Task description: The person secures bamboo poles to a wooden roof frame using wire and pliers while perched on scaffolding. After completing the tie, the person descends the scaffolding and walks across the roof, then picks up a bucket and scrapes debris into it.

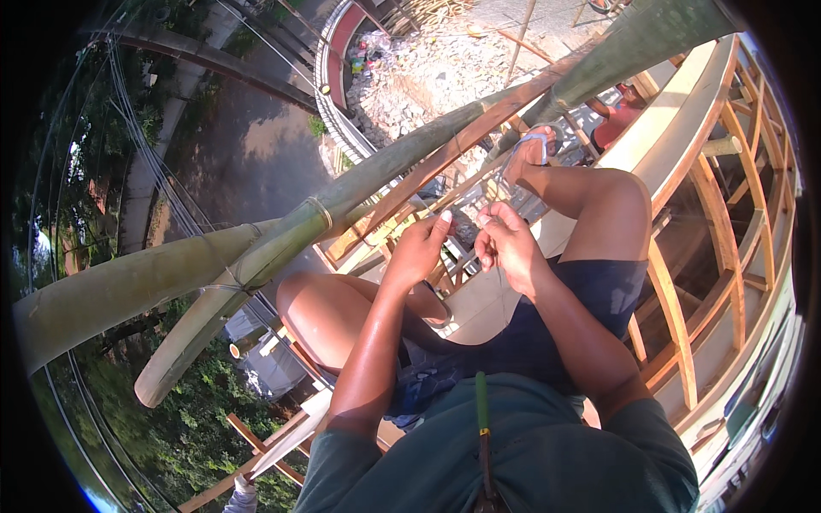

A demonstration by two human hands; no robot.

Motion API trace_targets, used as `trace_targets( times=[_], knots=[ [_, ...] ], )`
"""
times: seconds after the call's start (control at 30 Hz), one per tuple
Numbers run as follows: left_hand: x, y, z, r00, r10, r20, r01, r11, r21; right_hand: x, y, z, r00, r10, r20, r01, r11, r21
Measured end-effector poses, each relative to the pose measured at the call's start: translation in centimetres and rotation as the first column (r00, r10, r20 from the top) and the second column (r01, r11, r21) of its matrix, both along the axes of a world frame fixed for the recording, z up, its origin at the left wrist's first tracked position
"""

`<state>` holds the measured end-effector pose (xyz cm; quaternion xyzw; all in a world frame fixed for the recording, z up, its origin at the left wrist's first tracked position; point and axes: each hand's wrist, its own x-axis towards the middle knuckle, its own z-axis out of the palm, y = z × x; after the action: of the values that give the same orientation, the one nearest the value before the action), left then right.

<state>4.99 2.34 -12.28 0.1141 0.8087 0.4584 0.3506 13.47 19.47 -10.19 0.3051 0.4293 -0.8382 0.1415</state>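
My left hand point(416, 250) is closed, its thumb pressed toward the curled fingers; whatever it may hold is hidden. Just to its right, my right hand point(510, 246) pinches a thin dark wire point(500, 278) with bent fingers. The wire's loose end hangs below the hand, and its full course is hard to see. Both hands are held apart between my bent knees. Beyond them a bamboo pole point(368, 177) runs diagonally, bound with wire ties to a second bamboo pole point(111, 286). A reddish wooden beam point(453, 154) lies along it.
Curved wooden framing point(714, 214) rises at my right. A person in a red top point(614, 128) is below, beyond my knee. Overhead cables point(154, 145) cross above a road point(265, 154) far below on the left. Rubble point(419, 90) covers the ground ahead. A green-handled tool point(482, 410) hangs at my chest.
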Motion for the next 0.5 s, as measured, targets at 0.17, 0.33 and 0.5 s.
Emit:
trace_targets(
  times=[0.17, 0.33, 0.5],
  knots=[
    [-1.8, 0.9, -0.3, 1.000, 0.007, 0.018, -0.004, 0.985, -0.170, 2.9, -5.9, -1.9, 0.874, 0.486, 0.001, -0.481, 0.866, -0.139],
    [-2.6, -2.1, -6.0, 0.979, 0.151, -0.134, -0.178, 0.960, -0.214, 3.0, -7.7, -1.1, 0.806, 0.591, -0.024, -0.588, 0.806, 0.066],
    [-3.8, -3.6, -8.0, 0.869, 0.492, -0.051, -0.494, 0.860, -0.131, 2.4, -5.5, -0.9, 0.775, 0.626, -0.090, -0.607, 0.776, 0.171]
  ],
)
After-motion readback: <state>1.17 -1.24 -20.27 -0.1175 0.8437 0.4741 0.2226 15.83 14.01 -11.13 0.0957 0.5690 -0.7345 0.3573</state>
